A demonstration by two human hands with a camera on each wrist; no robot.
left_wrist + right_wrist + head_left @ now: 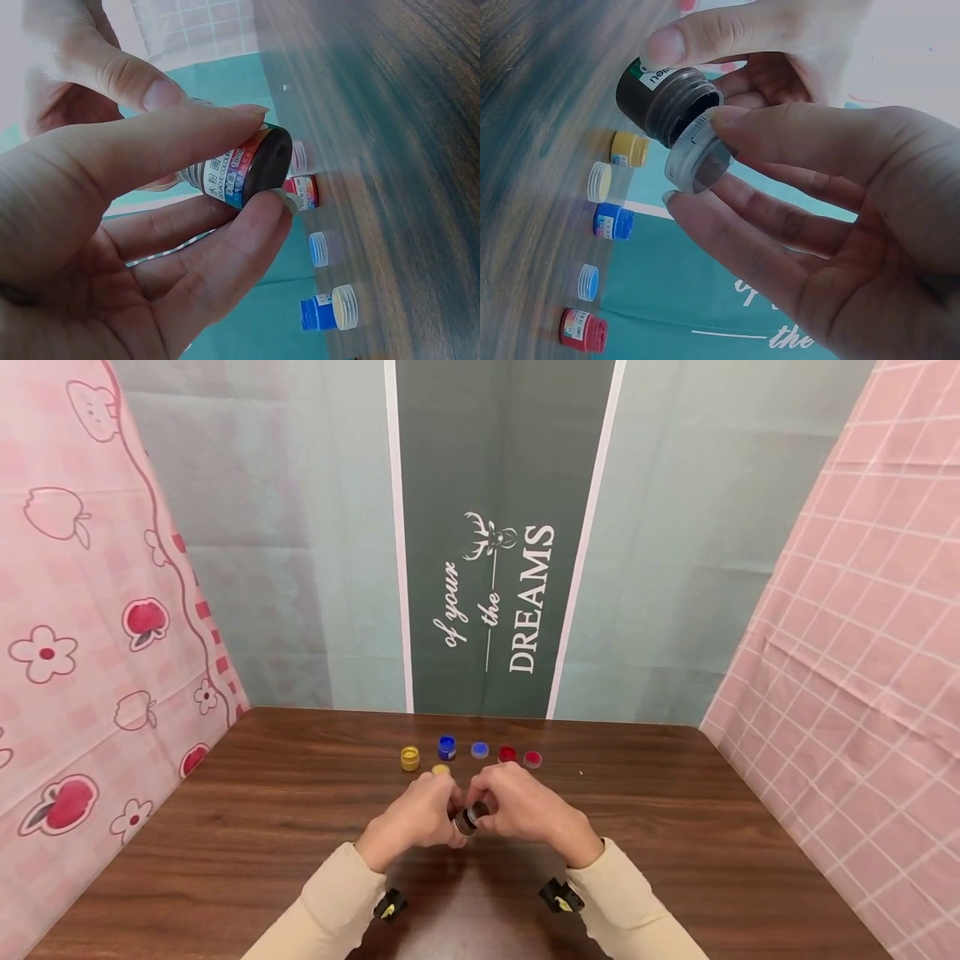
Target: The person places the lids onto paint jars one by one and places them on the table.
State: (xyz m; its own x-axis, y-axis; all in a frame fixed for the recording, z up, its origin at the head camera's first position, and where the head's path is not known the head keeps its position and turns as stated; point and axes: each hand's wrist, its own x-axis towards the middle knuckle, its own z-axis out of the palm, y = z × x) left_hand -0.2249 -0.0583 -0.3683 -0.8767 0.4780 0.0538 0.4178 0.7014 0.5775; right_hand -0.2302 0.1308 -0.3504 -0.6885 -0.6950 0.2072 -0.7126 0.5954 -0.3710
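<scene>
In the head view my left hand (420,810) and right hand (528,802) meet above the table's middle. A small jar of dark, black or brown gouache paint (645,105) is gripped between the left thumb and fingers, tipped sideways. Between right thumb and fingers I pinch its clear screw lid (682,161), whose inside looks stained dark. The right wrist view has the lid off the threads, tilted beside the jar's open mouth. Part of the jar's printed label (225,176) shows in the left wrist view.
Beyond the hands stand open paint jars: yellow (409,760), blue (447,748) and red (507,753). A yellow lid (441,770), blue lid (480,750) and red lid (532,760) lie near them on the brown wooden table (660,827). Cloths hang behind and at both sides.
</scene>
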